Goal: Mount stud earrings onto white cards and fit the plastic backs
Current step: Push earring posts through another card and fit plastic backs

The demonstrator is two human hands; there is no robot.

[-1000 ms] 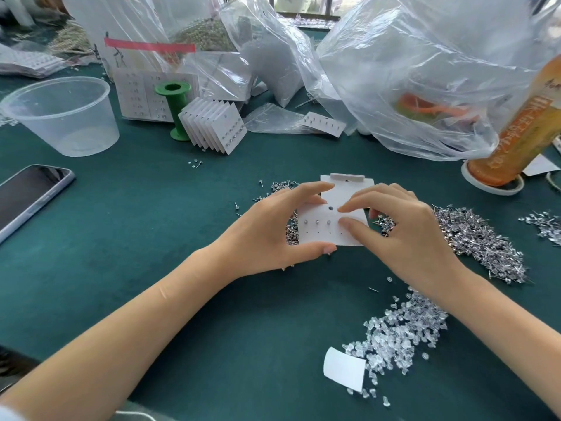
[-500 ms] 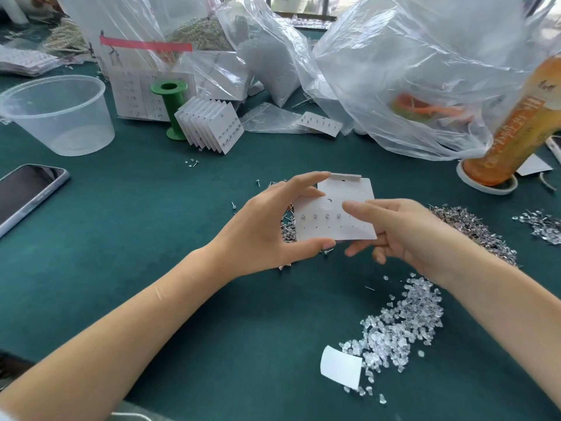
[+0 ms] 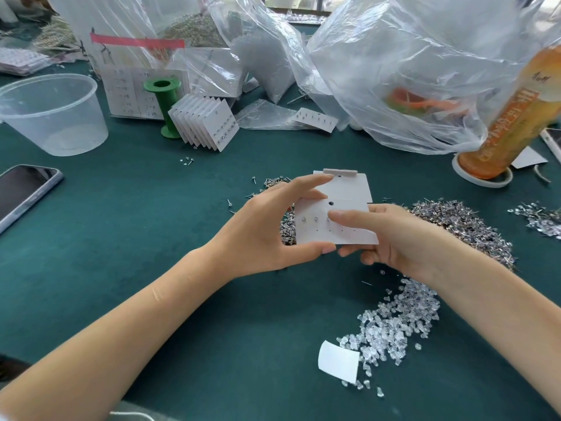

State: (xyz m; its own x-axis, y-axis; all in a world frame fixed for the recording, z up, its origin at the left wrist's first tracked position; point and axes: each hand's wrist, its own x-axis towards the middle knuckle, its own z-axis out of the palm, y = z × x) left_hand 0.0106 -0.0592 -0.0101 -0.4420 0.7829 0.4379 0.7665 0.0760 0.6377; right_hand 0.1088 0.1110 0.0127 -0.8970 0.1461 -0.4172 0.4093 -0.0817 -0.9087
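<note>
A white earring card (image 3: pixel 349 205) with a row of studs in its upper holes is held above the green table. My left hand (image 3: pixel 267 229) grips its left edge, index finger on top and thumb at the lower edge. From the right, my right hand (image 3: pixel 391 238) holds the card with its thumb across the face and fingers underneath. A heap of metal studs (image 3: pixel 464 223) lies to the right. Clear plastic backs (image 3: pixel 397 323) are piled at the lower right. What my right fingers do behind the card is hidden.
A fanned stack of filled cards (image 3: pixel 203 123) leans on a green spool (image 3: pixel 165 107). A clear plastic tub (image 3: pixel 51 113) and a phone (image 3: pixel 24 192) lie at the left. Large plastic bags (image 3: pixel 409 71) and an orange bottle (image 3: pixel 522 117) stand behind. A small paper slip (image 3: pixel 338 361) lies near the backs.
The card was lifted off the table and tilted up. My right hand moved from on top of the card to holding it from the right, fingers under it.
</note>
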